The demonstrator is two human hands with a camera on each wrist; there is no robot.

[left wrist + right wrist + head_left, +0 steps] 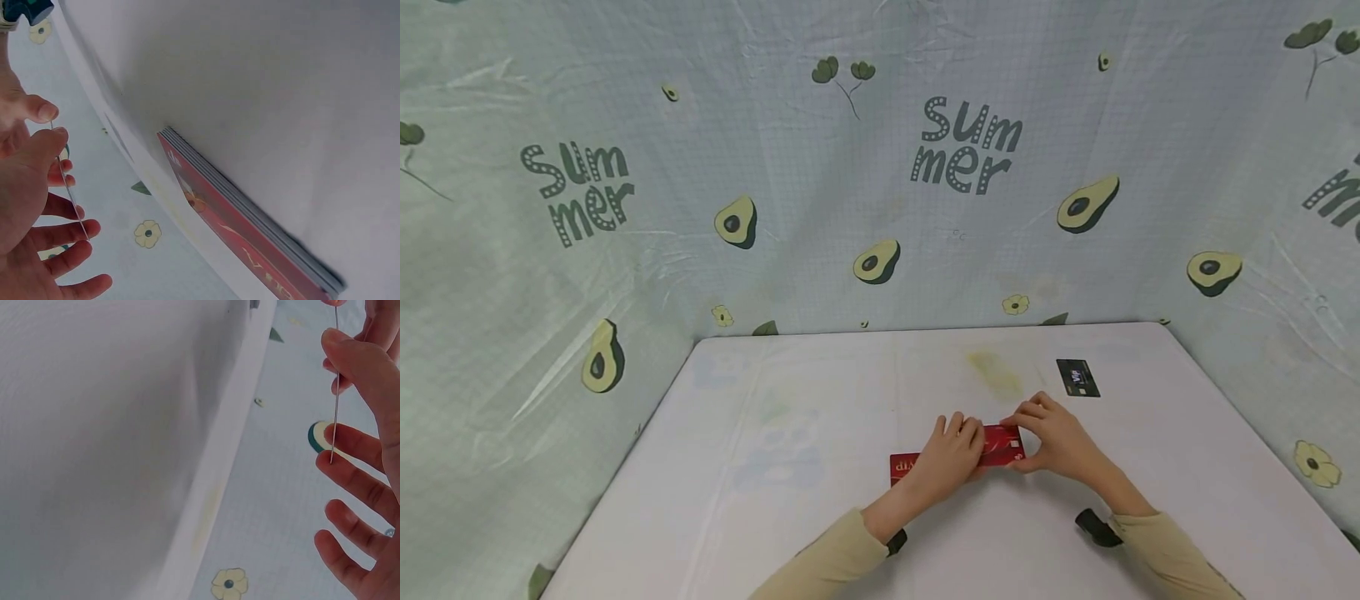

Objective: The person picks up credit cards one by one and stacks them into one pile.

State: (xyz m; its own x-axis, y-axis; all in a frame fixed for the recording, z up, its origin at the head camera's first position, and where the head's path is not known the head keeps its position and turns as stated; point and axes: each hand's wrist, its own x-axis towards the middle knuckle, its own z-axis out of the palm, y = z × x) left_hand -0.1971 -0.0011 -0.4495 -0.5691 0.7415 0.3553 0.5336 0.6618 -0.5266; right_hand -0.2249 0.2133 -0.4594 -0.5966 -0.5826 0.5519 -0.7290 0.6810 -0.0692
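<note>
A red card (1000, 446) is held above the white table between both hands. My left hand (951, 454) pinches its left part, thumb on one face and fingers behind. My right hand (1060, 442) holds the right end between thumb and fingers. Both wrist views show the card edge-on as a thin line. Below and left of it, partly hidden by the left hand in the head view, lies a stack of red cards (250, 231) with gold lettering on top. Farther back on the right, a black card (1078, 377) lies flat on the table.
The white table (805, 517) reaches back to a pale sheet (805, 167) printed with avocados and lettering, which also hangs along both sides. Faint stains mark the tabletop. A black device (1097, 528) sits at the right wrist.
</note>
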